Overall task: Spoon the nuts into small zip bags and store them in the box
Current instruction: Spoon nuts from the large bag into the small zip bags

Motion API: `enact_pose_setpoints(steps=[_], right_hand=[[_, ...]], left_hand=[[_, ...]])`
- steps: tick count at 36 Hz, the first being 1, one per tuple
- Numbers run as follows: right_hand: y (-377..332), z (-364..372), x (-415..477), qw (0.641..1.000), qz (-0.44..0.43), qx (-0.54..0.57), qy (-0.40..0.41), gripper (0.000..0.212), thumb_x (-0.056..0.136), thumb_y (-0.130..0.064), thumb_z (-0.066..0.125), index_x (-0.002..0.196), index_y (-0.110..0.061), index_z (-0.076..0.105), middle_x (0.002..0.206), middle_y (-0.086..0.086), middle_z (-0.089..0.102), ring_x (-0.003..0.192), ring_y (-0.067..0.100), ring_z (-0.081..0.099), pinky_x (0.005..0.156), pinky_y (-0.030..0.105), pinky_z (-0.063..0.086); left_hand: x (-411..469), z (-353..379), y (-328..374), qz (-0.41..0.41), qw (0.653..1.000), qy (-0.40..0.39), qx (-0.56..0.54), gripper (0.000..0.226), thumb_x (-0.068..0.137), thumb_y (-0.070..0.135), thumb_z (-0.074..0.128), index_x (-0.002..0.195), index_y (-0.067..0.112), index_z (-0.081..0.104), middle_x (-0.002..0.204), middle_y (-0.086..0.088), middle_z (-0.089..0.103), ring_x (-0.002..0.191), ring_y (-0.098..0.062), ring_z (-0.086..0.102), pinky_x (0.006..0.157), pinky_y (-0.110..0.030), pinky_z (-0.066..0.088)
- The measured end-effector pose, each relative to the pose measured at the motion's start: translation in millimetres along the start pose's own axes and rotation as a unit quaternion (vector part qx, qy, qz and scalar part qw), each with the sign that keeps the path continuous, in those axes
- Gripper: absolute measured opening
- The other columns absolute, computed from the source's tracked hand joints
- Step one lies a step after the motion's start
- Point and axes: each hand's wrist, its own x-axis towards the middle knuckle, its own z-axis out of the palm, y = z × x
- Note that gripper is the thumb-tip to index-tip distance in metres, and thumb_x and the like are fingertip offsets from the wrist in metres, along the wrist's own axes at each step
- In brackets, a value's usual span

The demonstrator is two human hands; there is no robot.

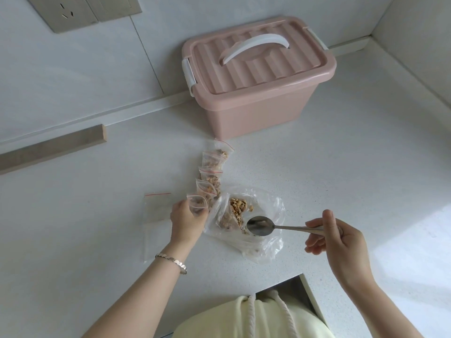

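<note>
The nuts lie in a loose heap inside a crumpled clear bag on the white table, between the two hands. The bowl of a metal spoon sits at the open mouth of this bag, just beside the heap, showing mostly bare metal.

The right hand grips the spoon's handle: thumb on top, the fingers curled under and closed round it.

The left hand pinches a small zip bag at the clear bag's left edge. Its fingers are bent round the zip bag's lower part, and the mouth stands open upward. Whether any nuts are in it I cannot tell. A bracelet is on this wrist.

From that zip bag a row of filled bags runs up the table toward the pink box, which stands well behind with its lid on and its white handle flat. Empty zip bags lie flat just left of the left hand.
</note>
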Motion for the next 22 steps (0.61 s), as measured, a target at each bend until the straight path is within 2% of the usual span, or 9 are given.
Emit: enact_pose_setpoints(steps=[2,3,5,8,12,14,16,18,22], right_hand=[[0.5,1.1,-0.5,1.000,-0.011,-0.013,0.003,0.037,0.093,-0.031,0.043,0.074,-0.010,0.066,0.054,0.008,0.064,0.048,0.023,0.061,0.048,0.023,0.049],[0.8,1.9,-1.1,1.000,-0.018,-0.019,0.005,0.034,0.093,-0.028,0.045,0.073,-0.011,0.067,0.054,0.007,0.064,0.048,0.021,0.061,0.048,0.023,0.049],[0.9,3.9,-2.7,0.999,-0.033,-0.030,0.003,0.031,0.093,-0.025,0.046,0.072,-0.014,0.066,0.055,0.004,0.065,0.047,0.017,0.060,0.049,0.022,0.049],[1.1,7.6,-5.9,0.998,-0.043,-0.042,-0.001,0.031,0.094,-0.024,0.045,0.070,-0.017,0.065,0.057,0.003,0.064,0.047,0.014,0.058,0.050,0.020,0.048],[-0.2,13.7,-12.0,0.995,-0.068,-0.072,-0.011,0.033,0.090,-0.035,0.040,0.070,-0.021,0.062,0.061,0.000,0.063,0.049,0.010,0.057,0.054,0.023,0.047],[-1.8,15.0,-14.1,0.992,-0.088,-0.093,-0.016,0.035,0.087,-0.043,0.037,0.069,-0.025,0.061,0.063,-0.004,0.063,0.053,0.009,0.058,0.054,0.024,0.046],[-2.6,14.5,-15.5,0.983,-0.126,-0.132,-0.016,0.038,0.091,-0.051,0.037,0.067,-0.031,0.058,0.065,-0.008,0.062,0.057,0.007,0.059,0.055,0.023,0.045],[-2.9,12.2,-16.4,0.968,-0.180,-0.172,-0.015,0.038,0.088,-0.058,0.029,0.067,-0.038,0.054,0.070,-0.011,0.060,0.060,0.006,0.058,0.053,0.020,0.042],[-6.8,11.4,-16.1,0.953,-0.259,-0.158,-0.023,0.048,0.091,-0.064,0.020,0.068,-0.035,0.051,0.082,-0.007,0.053,0.066,0.008,0.053,0.056,0.019,0.040]], left_hand=[[2.8,-8.1,-3.6,-0.019,0.998,-0.048,0.020,0.018,0.069,0.029,0.059,0.081,0.017,0.062,0.094,-0.005,0.061,0.101,-0.028,0.053,0.085,-0.034,0.045],[1.4,-13.5,-6.8,-0.030,0.997,-0.055,0.036,0.025,0.068,0.028,0.058,0.088,0.013,0.061,0.103,-0.008,0.059,0.107,-0.030,0.049,0.089,-0.036,0.042],[-4.0,-24.6,-20.8,-0.047,0.994,-0.016,0.096,0.037,0.074,0.019,0.060,0.106,0.002,0.055,0.119,-0.016,0.051,0.116,-0.034,0.041,0.096,-0.038,0.035],[-21.4,-39.6,-42.5,-0.097,0.978,0.062,0.172,0.056,0.077,0.021,0.065,0.127,0.004,0.046,0.130,-0.018,0.044,0.125,-0.036,0.033,0.101,-0.042,0.031],[-35.5,-46.4,-68.1,-0.213,0.958,0.063,0.180,0.072,0.074,0.029,0.072,0.128,-0.002,0.037,0.126,-0.026,0.042,0.122,-0.041,0.033,0.095,-0.047,0.037],[-38.9,-46.2,-77.1,-0.213,0.962,0.054,0.162,0.064,0.073,0.027,0.073,0.119,-0.004,0.043,0.117,-0.024,0.049,0.116,-0.039,0.040,0.089,-0.046,0.040],[-40.5,-46.7,-79.5,-0.205,0.973,0.059,0.091,0.051,0.074,0.021,0.073,0.111,-0.002,0.047,0.101,-0.018,0.057,0.099,-0.033,0.052,0.077,-0.038,0.043],[-43.4,-47.6,-78.5,-0.214,0.975,0.058,0.022,0.037,0.075,0.011,0.071,0.105,0.003,0.050,0.089,-0.010,0.057,0.086,-0.028,0.055,0.069,-0.031,0.037],[-52.4,-49.4,-70.1,-0.185,0.980,0.049,-0.045,0.017,0.072,0.010,0.072,0.082,0.006,0.059,0.076,-0.004,0.059,0.086,-0.030,0.061,0.067,-0.029,0.038]])
